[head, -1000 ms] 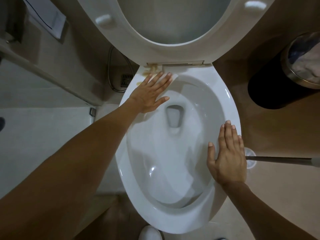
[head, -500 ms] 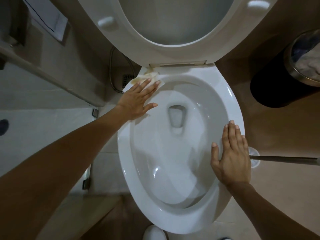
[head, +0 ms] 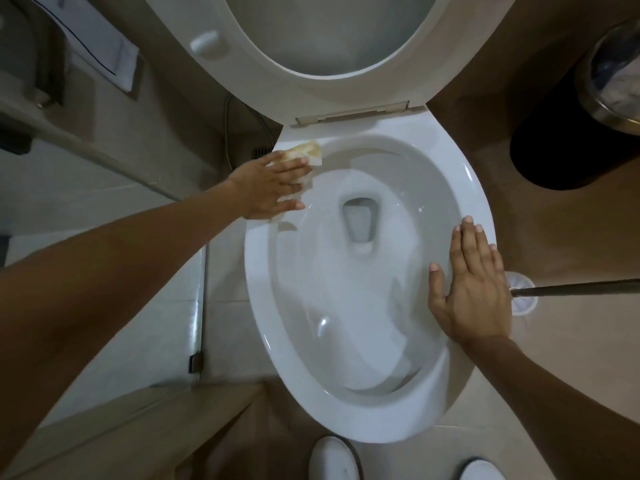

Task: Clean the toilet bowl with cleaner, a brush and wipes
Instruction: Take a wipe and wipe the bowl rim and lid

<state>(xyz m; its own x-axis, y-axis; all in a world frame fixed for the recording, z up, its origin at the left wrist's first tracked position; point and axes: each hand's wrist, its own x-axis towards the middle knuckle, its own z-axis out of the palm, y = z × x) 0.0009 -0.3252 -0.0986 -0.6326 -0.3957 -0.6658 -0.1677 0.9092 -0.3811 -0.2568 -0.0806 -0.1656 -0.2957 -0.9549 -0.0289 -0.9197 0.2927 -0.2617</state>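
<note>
A white glazed toilet bowl [head: 346,420] fills the middle of the view from above, an egg-shaped basin with a smooth glossy rim, its seat [head: 263,74] raised upright at the far end. Over the last second the left hand [head: 268,188] has slid from the back left of the rim, near the hinge, outward and toward the near side, dragging a wipe [head: 308,152] with it; the brownish marks seen by the hinge a second ago are gone and the wipe now shows a yellow-brown stain, so this stretch of rim looks cleaned and the wiping stage seems well under way. The left hand's fingers lie straight and flat, pressing the soft, crumpled wipe onto the back left rim. The right hand [head: 474,289], unmoved, rests flat on the right rim with fingers straight and together, holding nothing. Just beyond it, a toilet brush [head: 568,286] with a thin metal handle stands in a round white holder on the tan floor.
</note>
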